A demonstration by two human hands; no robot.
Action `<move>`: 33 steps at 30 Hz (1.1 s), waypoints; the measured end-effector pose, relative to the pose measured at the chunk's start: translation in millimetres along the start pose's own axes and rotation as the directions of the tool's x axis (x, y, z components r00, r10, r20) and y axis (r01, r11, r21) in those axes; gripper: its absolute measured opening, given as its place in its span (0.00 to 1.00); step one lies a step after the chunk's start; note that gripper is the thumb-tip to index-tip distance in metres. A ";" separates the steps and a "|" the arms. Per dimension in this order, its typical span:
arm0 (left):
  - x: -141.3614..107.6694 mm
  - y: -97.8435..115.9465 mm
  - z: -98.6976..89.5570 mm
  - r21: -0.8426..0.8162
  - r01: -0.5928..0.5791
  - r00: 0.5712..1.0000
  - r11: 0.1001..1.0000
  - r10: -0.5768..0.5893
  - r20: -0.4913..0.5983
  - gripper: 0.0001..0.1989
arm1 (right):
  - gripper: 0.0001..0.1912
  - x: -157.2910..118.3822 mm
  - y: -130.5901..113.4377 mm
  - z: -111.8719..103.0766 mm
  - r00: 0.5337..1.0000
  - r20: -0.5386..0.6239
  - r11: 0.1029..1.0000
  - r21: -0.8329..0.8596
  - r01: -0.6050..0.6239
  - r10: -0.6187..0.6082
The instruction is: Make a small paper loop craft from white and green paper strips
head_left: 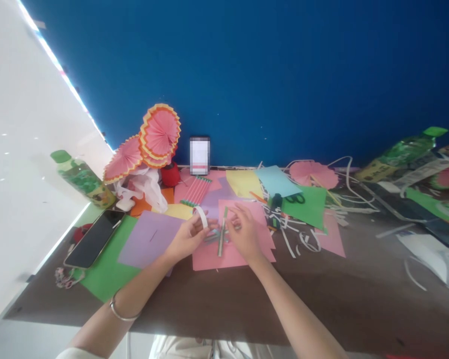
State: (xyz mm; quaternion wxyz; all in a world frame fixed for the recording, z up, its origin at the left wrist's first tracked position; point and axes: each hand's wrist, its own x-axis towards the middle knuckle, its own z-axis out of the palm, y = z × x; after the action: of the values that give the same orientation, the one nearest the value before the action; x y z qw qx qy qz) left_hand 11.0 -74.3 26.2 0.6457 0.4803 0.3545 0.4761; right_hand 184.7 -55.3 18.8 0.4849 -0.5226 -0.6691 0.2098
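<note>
My left hand is closed on a loop of white tape that stands up above its fingers. Close beside it on the right, my right hand has bent fingers near the top of a narrow green strip; whether they pinch anything is too small to tell. The strip lies upright in view between the hands, over pink paper. Small greyish pieces, partly hidden by the fingers, lie around the strip's middle.
Purple paper, green paper and white scraps surround the hands. A dark phone and a green bottle are at left. Pink folded paper fans stand behind, near an upright phone. Black-handled scissors lie right of centre.
</note>
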 end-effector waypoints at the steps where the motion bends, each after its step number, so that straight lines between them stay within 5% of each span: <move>1: 0.0 0.3 0.2 -0.013 -0.004 1.000 1.000 0.004 0.013 0.25 | 0.11 -0.9 -2.2 -0.1 0.996 0.005 0.996 -0.025 0.089 -0.089; 4: -0.4 1.0 1.4 -0.036 -0.018 0.997 0.999 0.020 0.069 0.26 | 0.09 -4.7 -11.7 -1.0 0.941 0.065 0.940 -0.053 0.336 -0.333; 8: -2.8 2.2 3.5 -0.038 -0.025 0.992 0.999 0.030 0.120 0.26 | 0.12 -9.6 -20.8 -3.8 0.854 0.164 0.852 -0.105 0.513 -0.494; 19: -7.1 8.8 7.8 -0.019 0.014 0.991 1.000 -0.012 0.137 0.21 | 0.13 -8.8 -22.2 -10.4 0.723 0.302 0.703 -0.193 0.684 -0.621; 28: -8.0 6.8 6.4 -0.062 0.058 0.995 0.996 -0.053 0.086 0.25 | 0.10 -11.9 -27.2 -5.4 0.775 0.265 0.768 -0.157 0.621 -0.573; 33: -7.7 9.7 6.4 -0.058 0.041 0.992 0.997 -0.034 0.119 0.24 | 0.06 -13.0 -31.7 -0.2 0.907 0.151 0.920 0.059 0.388 -0.393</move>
State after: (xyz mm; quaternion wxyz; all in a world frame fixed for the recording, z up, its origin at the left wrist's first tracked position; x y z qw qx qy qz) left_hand 11.9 -82.6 37.3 0.6885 0.4811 0.3103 0.4452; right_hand 168.9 -78.7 38.3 0.4690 -0.3529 -0.7939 0.1592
